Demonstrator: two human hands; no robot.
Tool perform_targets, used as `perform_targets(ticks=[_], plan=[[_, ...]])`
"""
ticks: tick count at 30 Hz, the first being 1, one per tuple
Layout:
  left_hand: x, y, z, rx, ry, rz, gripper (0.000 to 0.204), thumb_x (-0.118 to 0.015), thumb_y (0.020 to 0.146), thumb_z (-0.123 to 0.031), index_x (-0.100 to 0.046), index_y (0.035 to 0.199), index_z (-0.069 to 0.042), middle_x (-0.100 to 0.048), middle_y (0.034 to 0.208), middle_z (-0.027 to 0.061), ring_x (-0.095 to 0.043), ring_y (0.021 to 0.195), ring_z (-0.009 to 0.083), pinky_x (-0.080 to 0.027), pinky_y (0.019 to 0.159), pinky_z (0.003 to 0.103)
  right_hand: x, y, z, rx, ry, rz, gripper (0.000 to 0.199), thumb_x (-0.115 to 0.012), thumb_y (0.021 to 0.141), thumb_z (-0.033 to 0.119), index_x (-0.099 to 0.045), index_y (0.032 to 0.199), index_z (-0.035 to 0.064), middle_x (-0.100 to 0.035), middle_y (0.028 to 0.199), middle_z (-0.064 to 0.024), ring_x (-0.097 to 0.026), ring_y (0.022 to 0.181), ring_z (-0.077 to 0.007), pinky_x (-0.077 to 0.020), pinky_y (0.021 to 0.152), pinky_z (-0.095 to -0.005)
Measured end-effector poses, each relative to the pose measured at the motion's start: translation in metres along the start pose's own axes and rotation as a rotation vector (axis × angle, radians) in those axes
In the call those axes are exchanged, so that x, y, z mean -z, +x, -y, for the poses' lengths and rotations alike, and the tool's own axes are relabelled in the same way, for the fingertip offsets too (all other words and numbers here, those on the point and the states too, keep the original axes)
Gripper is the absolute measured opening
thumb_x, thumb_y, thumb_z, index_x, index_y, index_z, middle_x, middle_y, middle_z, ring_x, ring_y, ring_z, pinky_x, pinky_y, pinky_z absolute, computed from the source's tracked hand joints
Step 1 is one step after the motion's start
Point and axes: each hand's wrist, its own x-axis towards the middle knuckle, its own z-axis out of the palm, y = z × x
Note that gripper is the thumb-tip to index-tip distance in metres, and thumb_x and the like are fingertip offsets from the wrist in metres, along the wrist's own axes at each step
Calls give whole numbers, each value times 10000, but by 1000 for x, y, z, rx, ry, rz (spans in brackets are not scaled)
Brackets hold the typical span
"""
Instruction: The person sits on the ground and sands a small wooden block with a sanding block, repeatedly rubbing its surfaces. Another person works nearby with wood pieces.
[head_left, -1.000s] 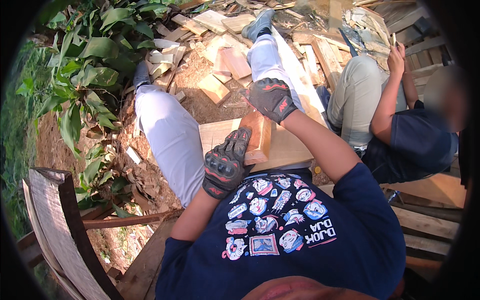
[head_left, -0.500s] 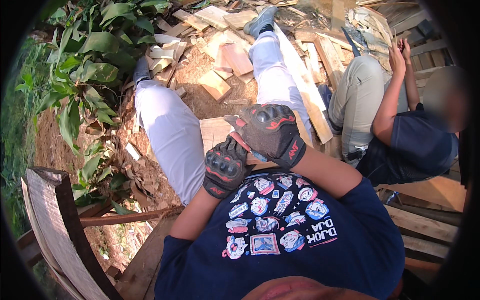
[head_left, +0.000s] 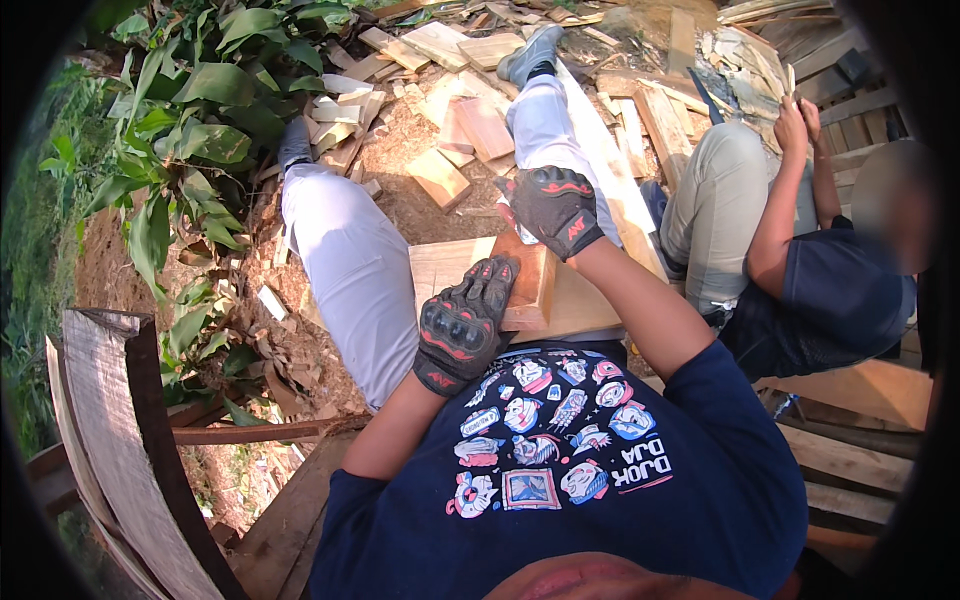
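Note:
A reddish-brown wooden block [head_left: 537,283] lies on a paler board [head_left: 440,264] across my lap. My left hand [head_left: 465,322], in a black glove with red trim and hard knuckle guards, grips the block's left side, fingers pressed together over its edge. My right hand [head_left: 551,208], gloved alike, is closed above the block's far end. A small pale piece [head_left: 526,234] shows beneath its fingers; its kind cannot be made out. Both palms are hidden.
Offcuts [head_left: 438,178] and a long plank [head_left: 612,190] lie on the ground ahead. Leafy plants [head_left: 205,140] grow at the left, above a curved timber slab [head_left: 125,420]. At the right a seated co-worker [head_left: 800,270] holds a thin stick, near stacked boards [head_left: 840,455].
My right hand has slid away from my body to the block's far end, uncovering the block's top. My left hand has moved slightly up and right. The view has shifted a little.

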Motion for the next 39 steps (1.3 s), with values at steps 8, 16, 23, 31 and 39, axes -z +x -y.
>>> perform_targets(ticks=[8, 16, 23, 31, 39], plan=[[3, 2, -2, -18, 24, 42, 880, -907, 766, -304, -571, 1527, -19, -690, 1431, 232, -720, 1250, 363, -581, 969, 491, 49, -41, 31, 177, 19, -69, 275, -573, 1073, 310, -769, 1215, 179, -735, 826, -138, -734, 755, -335, -577, 663, -489], [-2, -2, 3, 9, -28, 0, 865, -916, 771, -334, -583, 1510, -34, -691, 1417, 238, -701, 1277, 380, -568, 1002, 495, 124, -38, 8, -24, 777, 32, 279, -644, 1078, 185, -768, 1283, 42, -781, 928, -147, -703, 769, -240, -550, 706, -380], [-3, -2, 3, 1, 8, 4, 902, -891, 759, -288, -549, 1560, -55, -670, 1443, 228, -716, 1225, 371, -586, 917, 475, -30, -60, -4, 238, 296, -274, 319, -652, 983, 357, -798, 1209, 186, -809, 1119, -38, -762, 934, -278, -590, 826, -468], [-3, -4, -2, 10, 15, -19, 817, -884, 817, -349, -592, 1523, -60, -720, 1363, 250, -732, 1220, 383, -576, 976, 491, -42, -25, -41, 12, 159, 120, 393, -572, 1044, 457, -815, 1146, 166, -813, 1162, -33, -776, 975, -268, -593, 784, -427], [-14, -14, 10, -15, 73, 16, 918, -881, 755, -269, -535, 1579, -59, -646, 1494, 211, -696, 1267, 360, -580, 954, 474, 41, -61, 33, 267, 27, -88, 268, -706, 974, 472, -817, 1051, 241, -798, 1003, -34, -748, 826, -318, -581, 718, -486]])
